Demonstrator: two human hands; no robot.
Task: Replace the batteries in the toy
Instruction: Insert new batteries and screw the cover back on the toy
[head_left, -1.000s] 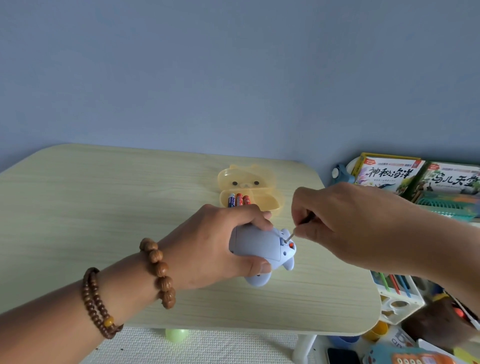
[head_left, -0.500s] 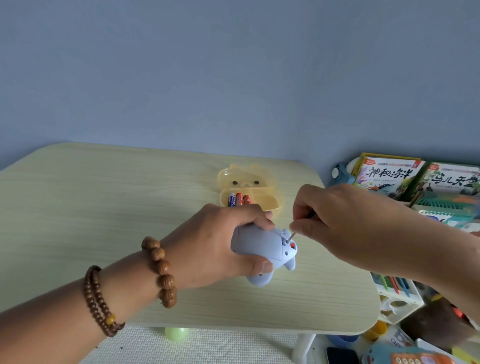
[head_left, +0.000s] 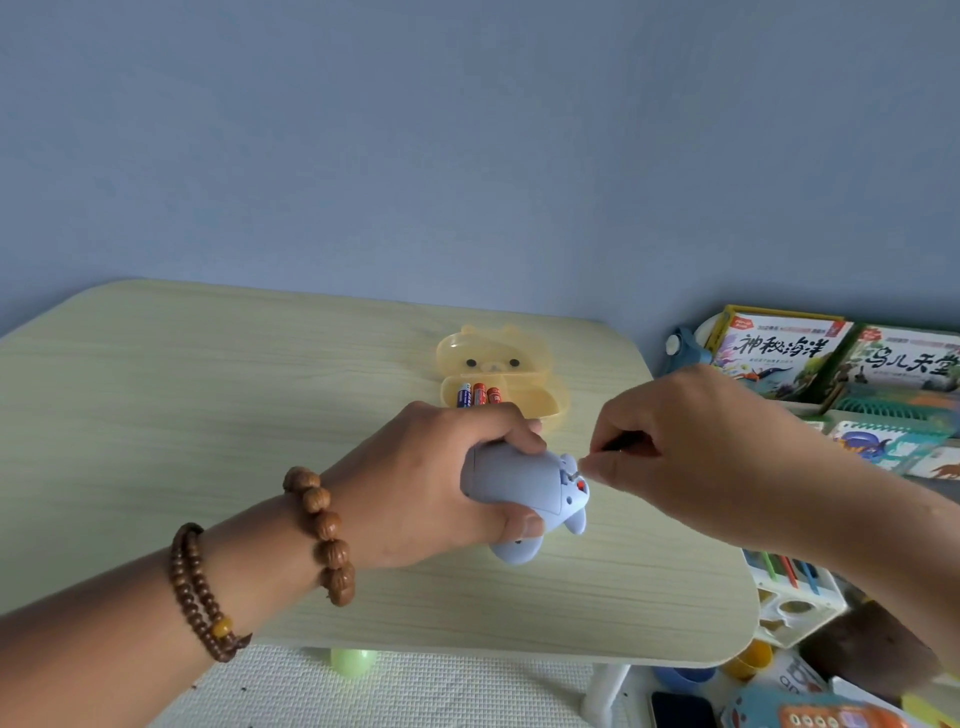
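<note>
Holding the pale blue toy (head_left: 519, 488) at the centre of the frame, the left hand (head_left: 431, 483) wraps around its body, fingers over the top and thumb underneath, with the toy raised just above or resting lightly on the table (head_left: 208, 415); contact with the surface cannot be confirmed. The right hand (head_left: 691, 441), right of centre, is pinched around a thin screwdriver (head_left: 584, 460), most of which is hidden inside the fingers; only a short length of shaft shows, its tip meeting the end of the toy beside a small red mark.

Assessment of progress: the work appears to be at the opening stage. The tool is applied at what is judged to be the fastening of the battery cover; that cover looks seated, and no loose screw or lid lies on the table. Whether the screw is being loosened or tightened cannot be told from this view.

Just above the left hand, an open yellow bear-shaped case (head_left: 501, 376) sits on the table, holding three batteries (head_left: 479, 396) side by side in its lower half. Whether these are fresh or spent cells is not determinable; on balance they are judged to be the replacements awaiting use.

Outstanding, on that reading: free the cover, remove the old cells, fit the new ones, then close and fasten the cover
</note>
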